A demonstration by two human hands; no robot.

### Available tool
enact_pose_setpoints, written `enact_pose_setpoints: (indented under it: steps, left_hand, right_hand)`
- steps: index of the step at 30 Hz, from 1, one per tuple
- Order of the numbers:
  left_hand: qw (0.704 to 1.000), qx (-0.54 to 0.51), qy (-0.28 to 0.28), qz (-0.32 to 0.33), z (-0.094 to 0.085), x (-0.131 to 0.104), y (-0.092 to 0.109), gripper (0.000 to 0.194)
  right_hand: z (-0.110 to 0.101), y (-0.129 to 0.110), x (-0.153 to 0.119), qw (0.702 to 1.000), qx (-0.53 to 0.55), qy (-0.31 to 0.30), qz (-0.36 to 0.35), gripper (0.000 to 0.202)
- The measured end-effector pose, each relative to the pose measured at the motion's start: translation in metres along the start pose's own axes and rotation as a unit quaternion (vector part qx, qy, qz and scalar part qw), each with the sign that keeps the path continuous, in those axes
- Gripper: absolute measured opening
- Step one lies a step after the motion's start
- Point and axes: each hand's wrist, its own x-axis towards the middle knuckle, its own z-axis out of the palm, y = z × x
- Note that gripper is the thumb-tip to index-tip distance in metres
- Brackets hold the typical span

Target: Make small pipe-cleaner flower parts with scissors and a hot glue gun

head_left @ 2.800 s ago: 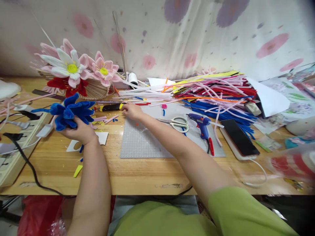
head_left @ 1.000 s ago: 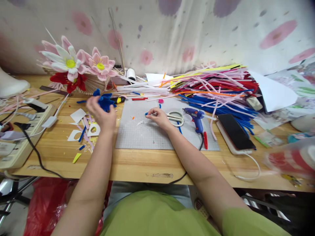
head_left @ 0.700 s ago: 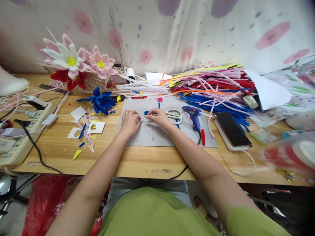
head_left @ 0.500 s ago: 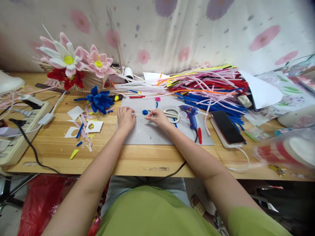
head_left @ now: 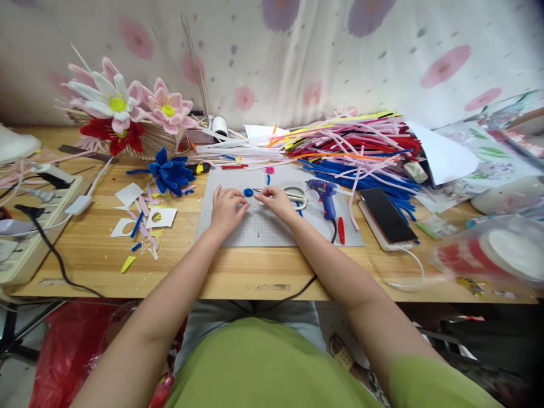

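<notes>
Over the left part of the grey cutting mat, my left hand is closed, thumb and fingertips curled together; anything between them is too small to make out. My right hand is pinched at the mat's middle, and what it may hold is hidden. Between the two hands lies a small round blue coil. Scissors with pale handles lie just right of my right hand, their blades partly covered by it. A pink coil sits farther back on the mat.
A blue glue gun and a red object rest at the mat's right. Behind are bundled coloured stems. A phone is at right; a blue flower, paper scraps and a power strip are at left.
My left hand has shifted right and slightly nearer me, its fingers closer to my right hand. The view has moved a little, and my right hand stays beside the scissors.
</notes>
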Motion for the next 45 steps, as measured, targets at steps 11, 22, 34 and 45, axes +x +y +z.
enact_pose_setpoints:
  steps: [11, 22, 34, 45]
  left_hand:
    - [0.986, 0.040, 0.072, -0.147, -0.041, 0.003, -0.049, 0.023]
    - [0.979, 0.007, 0.058, -0.195, -0.062, 0.000, -0.063, 0.014]
    - [0.965, 0.097, 0.033, -0.240, -0.146, -0.003, -0.104, 0.018]
    - [0.912, 0.213, -0.028, -0.350, -0.170, -0.034, -0.127, 0.040]
  right_hand:
    - [0.019, 0.002, 0.000, 0.973, -0.211, -0.028, -0.090, 0.021]
    - [-0.011, 0.006, 0.001, 0.993, -0.091, 0.028, -0.069, 0.020]
    - [-0.005, 0.001, -0.009, 0.977, 0.196, -0.011, 0.082, 0.026]
    - [0.030, -0.027, -0.022, 0.993, -0.048, -0.101, -0.037, 0.015]
